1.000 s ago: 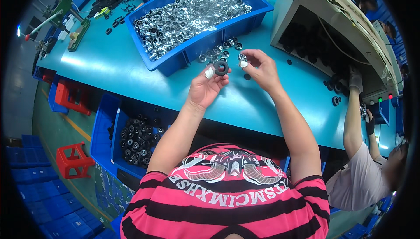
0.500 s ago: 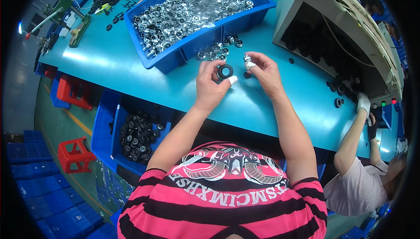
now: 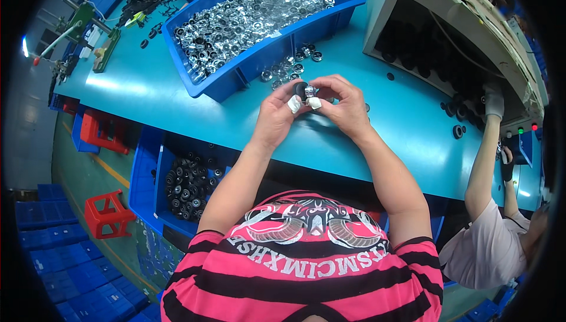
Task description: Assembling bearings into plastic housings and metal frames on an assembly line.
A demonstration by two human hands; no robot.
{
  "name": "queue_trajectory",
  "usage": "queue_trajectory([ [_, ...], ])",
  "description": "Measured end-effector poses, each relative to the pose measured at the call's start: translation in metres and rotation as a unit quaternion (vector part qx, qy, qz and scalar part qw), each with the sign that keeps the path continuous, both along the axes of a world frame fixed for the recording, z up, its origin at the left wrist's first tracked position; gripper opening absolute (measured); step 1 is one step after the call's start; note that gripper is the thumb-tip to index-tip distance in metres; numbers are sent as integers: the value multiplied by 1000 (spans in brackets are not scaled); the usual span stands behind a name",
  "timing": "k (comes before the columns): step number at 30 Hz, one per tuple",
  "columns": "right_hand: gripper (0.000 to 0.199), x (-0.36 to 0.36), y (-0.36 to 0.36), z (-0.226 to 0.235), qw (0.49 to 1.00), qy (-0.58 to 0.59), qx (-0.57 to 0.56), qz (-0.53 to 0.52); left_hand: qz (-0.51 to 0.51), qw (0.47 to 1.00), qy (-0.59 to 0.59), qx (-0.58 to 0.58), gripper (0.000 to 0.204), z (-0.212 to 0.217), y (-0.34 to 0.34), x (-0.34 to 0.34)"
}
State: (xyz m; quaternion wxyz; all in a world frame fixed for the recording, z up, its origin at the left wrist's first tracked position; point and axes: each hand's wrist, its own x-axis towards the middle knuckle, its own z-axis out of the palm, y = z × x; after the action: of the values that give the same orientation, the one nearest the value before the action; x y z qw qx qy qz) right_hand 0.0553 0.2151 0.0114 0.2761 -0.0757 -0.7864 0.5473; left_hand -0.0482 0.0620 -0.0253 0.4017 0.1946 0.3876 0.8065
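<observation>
The left hand (image 3: 276,115) and the right hand (image 3: 345,107) are meeting above the teal table (image 3: 177,109), both pinching one small black round part (image 3: 302,90) with a shiny metal piece against it; white tape is wrapping a fingertip on each hand. At eleven o'clock from the hands, a blue bin (image 3: 236,80) is holding a heap of silvery rings, and a few loose rings (image 3: 289,65) are lying just beside it at twelve o'clock. At three o'clock, a co-worker's gloved hand (image 3: 494,102) is reaching into a grey machine (image 3: 471,9). At seven o'clock, under the table edge, a blue crate (image 3: 147,174) is holding black round parts.
</observation>
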Motion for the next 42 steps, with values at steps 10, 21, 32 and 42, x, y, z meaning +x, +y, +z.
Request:
queue_trajectory([
  [10, 32, 0, -4, -3, 994, 23, 104, -19, -14, 999, 20, -44, 42, 3, 0, 7],
  [21, 37, -3, 6, -20, 992, -74, -87, 62, 81, 987, 108, -82, 25, -5, 1, 4],
  [32, 27, -3, 11, -23, 984, -128, -108, 54, 49, 982, 156, -94, 25, -5, 6, 8],
  [42, 28, 2, -9, -19, 993, -85, -76, 33, 92, 977, 150, -119, 17, -1, 2, 7],
])
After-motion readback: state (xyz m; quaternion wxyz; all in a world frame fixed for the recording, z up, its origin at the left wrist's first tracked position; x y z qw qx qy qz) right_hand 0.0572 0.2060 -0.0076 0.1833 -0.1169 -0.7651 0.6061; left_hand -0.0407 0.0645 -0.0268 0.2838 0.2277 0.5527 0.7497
